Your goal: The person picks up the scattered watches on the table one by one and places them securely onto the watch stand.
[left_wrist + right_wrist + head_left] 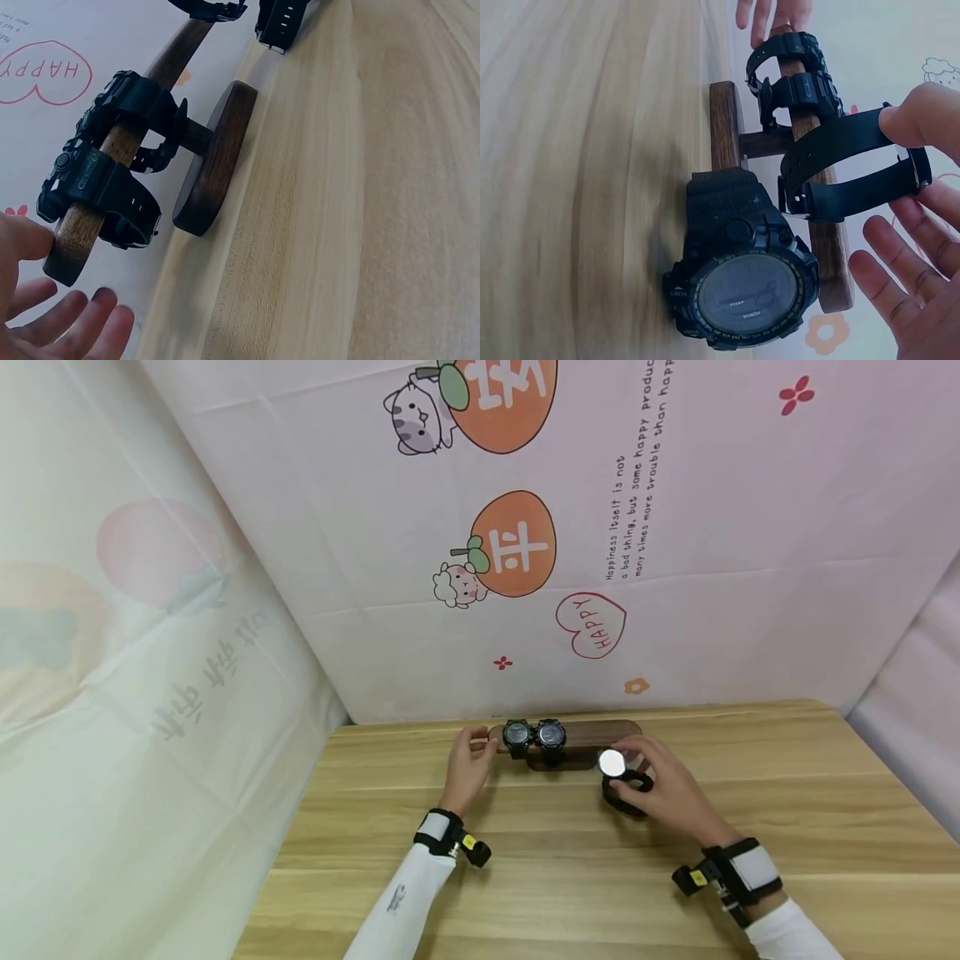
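Right hand (671, 789) pinches a watch (742, 289) by its strap, center frame, beside the stand (564, 745). Left hand (471, 766), fingers loosely spread, touches the bar's end. Risk: a loose strap pinch drops the watch; nudging tips the stand.

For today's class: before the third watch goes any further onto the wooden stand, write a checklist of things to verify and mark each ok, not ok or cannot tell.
1. Left hand steadies the bar's end: ok, fingers touch the wooden stand.
2. Two mounted watches sit strapped on the bar: ok.
3. Free bar beyond them for a third: ok, bare wood near the far end.
4. Right hand holds the loose watch: ok, thumb on its strap.
5. Strap buckled: cannot tell.
6. Stand base flat on the table: ok.
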Available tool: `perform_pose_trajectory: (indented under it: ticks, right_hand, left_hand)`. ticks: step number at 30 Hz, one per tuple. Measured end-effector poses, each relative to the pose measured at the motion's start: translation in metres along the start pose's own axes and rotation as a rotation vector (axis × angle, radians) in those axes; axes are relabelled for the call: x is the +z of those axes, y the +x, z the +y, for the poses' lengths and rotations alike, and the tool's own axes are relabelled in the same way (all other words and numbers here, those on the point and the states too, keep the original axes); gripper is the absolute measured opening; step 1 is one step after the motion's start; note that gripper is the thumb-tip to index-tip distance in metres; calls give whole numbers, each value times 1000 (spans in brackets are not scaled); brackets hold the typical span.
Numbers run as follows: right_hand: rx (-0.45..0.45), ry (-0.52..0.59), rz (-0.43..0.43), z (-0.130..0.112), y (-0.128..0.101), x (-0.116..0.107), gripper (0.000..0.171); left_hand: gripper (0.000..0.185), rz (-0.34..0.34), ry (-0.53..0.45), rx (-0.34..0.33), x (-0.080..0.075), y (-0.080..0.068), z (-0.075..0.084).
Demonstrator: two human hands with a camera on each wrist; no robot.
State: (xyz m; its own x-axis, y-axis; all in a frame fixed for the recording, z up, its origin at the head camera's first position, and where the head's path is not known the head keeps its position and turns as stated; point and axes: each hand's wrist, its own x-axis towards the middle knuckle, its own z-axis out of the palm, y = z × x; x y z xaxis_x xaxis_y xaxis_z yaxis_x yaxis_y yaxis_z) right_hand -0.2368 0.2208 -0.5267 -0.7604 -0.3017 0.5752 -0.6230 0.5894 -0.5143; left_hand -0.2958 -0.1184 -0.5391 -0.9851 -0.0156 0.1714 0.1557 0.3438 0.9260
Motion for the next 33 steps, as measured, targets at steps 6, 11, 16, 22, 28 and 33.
perform_pose_trajectory:
  ticks: [6,11,16,22,28,33]
  right_hand:
    - [-4,-4,15,3,2,-2,60]
    - [19,-4,17,7,2,-5,60]
    - [61,-5,9,12,0,-8,59]
    - [83,6,15,20,-2,-11,58]
    - [84,7,27,26,-4,-14,59]
    - [94,2,40,31,-7,-16,60]
  left_hand:
    - [43,-24,-32,-51,2,1,1]
    - [40,-34,-31,-54,3,1,1]
    - [38,-43,-72,-48,4,3,0]
    - [36,-29,-84,-74,5,3,0]
    - [35,-31,-107,-80,5,4,-1]
    - [35,-37,-107,-72,5,4,-2]
